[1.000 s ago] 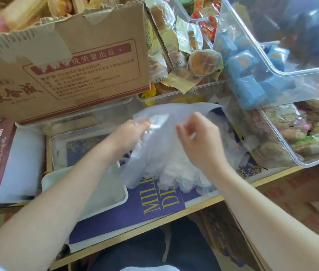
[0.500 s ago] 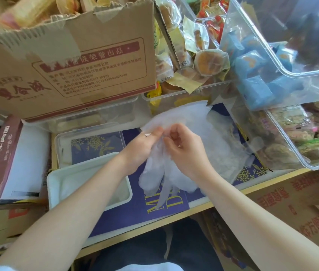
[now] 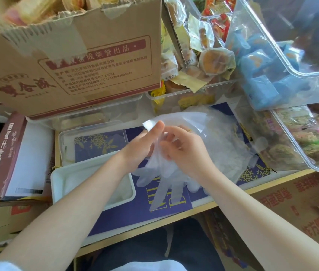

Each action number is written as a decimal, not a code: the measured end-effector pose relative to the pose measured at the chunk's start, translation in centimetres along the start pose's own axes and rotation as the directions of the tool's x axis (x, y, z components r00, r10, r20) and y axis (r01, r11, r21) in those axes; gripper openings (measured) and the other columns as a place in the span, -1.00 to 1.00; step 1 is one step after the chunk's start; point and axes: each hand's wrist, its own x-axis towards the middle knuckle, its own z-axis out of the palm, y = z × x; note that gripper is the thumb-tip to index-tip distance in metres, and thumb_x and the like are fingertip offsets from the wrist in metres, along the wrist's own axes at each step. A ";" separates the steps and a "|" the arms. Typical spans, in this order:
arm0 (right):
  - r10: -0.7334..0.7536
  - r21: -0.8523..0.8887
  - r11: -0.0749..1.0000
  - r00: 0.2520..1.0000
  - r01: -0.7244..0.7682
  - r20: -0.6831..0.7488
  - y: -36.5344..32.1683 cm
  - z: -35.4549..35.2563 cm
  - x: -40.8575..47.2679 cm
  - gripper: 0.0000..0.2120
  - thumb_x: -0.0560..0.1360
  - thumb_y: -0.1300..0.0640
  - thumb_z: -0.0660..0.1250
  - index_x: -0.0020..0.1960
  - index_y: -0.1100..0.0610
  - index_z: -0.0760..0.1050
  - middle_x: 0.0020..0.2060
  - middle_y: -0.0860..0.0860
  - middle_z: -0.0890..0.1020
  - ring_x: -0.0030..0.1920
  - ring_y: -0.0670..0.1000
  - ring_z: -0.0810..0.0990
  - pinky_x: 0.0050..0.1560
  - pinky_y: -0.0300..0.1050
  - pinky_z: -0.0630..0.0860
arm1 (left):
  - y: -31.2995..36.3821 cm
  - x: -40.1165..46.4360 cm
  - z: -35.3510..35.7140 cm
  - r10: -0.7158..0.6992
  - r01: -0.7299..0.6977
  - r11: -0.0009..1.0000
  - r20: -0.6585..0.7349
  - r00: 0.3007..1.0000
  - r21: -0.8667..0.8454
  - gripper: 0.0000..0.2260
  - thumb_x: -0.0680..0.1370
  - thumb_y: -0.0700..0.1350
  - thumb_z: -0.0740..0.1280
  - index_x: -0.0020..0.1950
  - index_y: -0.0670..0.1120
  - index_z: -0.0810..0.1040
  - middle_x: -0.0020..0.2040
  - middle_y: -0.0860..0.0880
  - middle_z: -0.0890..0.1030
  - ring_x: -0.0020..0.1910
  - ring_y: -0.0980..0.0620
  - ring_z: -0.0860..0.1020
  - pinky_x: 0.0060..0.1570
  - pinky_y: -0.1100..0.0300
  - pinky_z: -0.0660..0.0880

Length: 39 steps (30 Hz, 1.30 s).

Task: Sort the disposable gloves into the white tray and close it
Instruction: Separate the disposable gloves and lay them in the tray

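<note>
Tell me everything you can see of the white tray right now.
The white rectangular plastic tray is shallow, with rounded corners and a raised rim. It lies open and flat on the purple printed sheet, left of the hands. The left forearm crosses above its right part. Something pale and filmy lies inside; what it is cannot be told.

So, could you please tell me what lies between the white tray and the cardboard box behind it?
In the head view, a clear plastic lid lies flat between the white tray and the cardboard box, on the purple mat.
</note>
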 end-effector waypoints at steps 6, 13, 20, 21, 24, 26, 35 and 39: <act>-0.077 -0.161 0.984 0.997 0.072 -0.022 0.4 0.7 -0.3 -0.68 0.45 0.22 0.38 0.20 0.12 0.49 -0.07 -0.03 0.46 -0.30 -0.12 0.43 -0.19 -0.29 0.39 | -0.3 0.0 0.3 0.013 -0.012 1.000 -0.017 1.000 0.017 -0.78 0.54 -0.07 0.27 0.03 -0.19 0.58 -0.07 -0.08 0.64 -0.05 0.05 0.60 0.00 0.22 0.44; -0.104 -0.189 0.981 0.937 0.041 -0.334 2.4 -3.0 0.6 -0.63 0.38 0.16 0.48 0.13 0.18 0.47 -0.01 -0.04 0.43 -0.05 -0.06 0.42 -0.01 -0.28 0.33 | 0.0 -0.9 -1.2 -0.060 0.057 0.998 -0.095 0.994 -0.038 -0.76 0.57 -0.23 0.22 -0.19 -0.01 0.62 -0.22 0.13 0.68 -0.18 0.16 0.61 -0.20 0.38 0.46; 0.354 0.251 0.859 0.871 -0.447 0.340 3.5 -6.7 1.7 -0.71 0.44 -0.10 0.33 0.03 0.08 0.48 -0.22 -0.13 0.68 -0.27 -0.26 0.53 -0.19 -0.42 0.39 | -0.1 -1.0 -3.0 -0.049 0.053 0.998 0.139 0.989 -0.022 -0.75 0.42 -0.10 0.24 -0.08 -0.08 0.70 0.00 -0.04 0.68 0.03 0.01 0.61 0.07 0.22 0.48; 0.378 0.245 0.838 0.841 -0.489 0.387 3.9 -6.6 1.7 -0.59 0.36 -0.20 0.35 0.04 0.09 0.51 -0.05 0.01 0.69 -0.14 -0.14 0.56 -0.07 -0.30 0.41 | 0.0 -0.9 -2.9 -0.055 0.058 0.998 0.136 0.989 -0.016 -0.75 0.41 -0.09 0.26 -0.05 -0.10 0.68 0.00 -0.04 0.68 0.04 0.01 0.61 0.08 0.22 0.48; 0.434 0.265 0.772 0.783 -0.578 0.445 4.3 -5.9 1.3 -0.28 0.13 -0.33 0.38 0.16 0.07 0.51 0.28 0.03 0.51 0.26 0.04 0.48 0.32 -0.03 0.35 | -0.6 -0.5 -3.5 -0.078 0.074 0.996 0.087 0.993 0.051 -0.65 0.37 -0.05 0.29 0.09 -0.17 0.60 0.09 -0.04 0.65 0.16 0.01 0.56 0.21 0.22 0.42; 0.454 0.223 0.790 0.790 -0.571 0.413 4.2 -5.8 1.0 -0.37 0.15 -0.38 0.35 0.06 0.01 0.55 0.25 0.08 0.54 0.26 0.15 0.48 0.35 0.09 0.34 | -1.1 -0.4 -3.8 -0.108 0.088 0.987 0.145 0.984 0.137 -0.62 0.37 -0.04 0.34 0.13 -0.17 0.60 0.14 -0.06 0.63 0.20 -0.03 0.54 0.26 0.18 0.38; 0.436 0.282 0.827 0.872 -0.486 0.223 5.9 -6.5 0.6 -0.54 0.58 -0.14 0.12 -0.26 0.06 0.65 -0.03 0.31 0.60 0.01 0.18 0.54 0.05 -0.08 0.39 | -3.4 -1.8 -5.5 -0.369 0.241 0.861 0.223 0.902 0.449 -0.90 0.52 -0.21 0.35 0.00 -0.09 0.63 -0.12 0.01 0.69 -0.18 0.07 0.63 -0.08 0.23 0.51; 0.305 0.239 0.886 0.889 -0.397 0.342 5.6 -6.3 0.0 -0.55 0.54 -0.17 0.07 -0.15 -0.02 0.68 -0.16 0.42 0.57 -0.22 0.26 0.46 -0.21 -0.06 0.34 | -3.4 -0.7 -4.4 -0.264 0.175 0.774 0.059 0.963 0.609 -0.88 0.53 -0.14 0.35 0.05 -0.02 0.61 -0.06 0.07 0.63 -0.10 0.15 0.54 0.00 0.22 0.43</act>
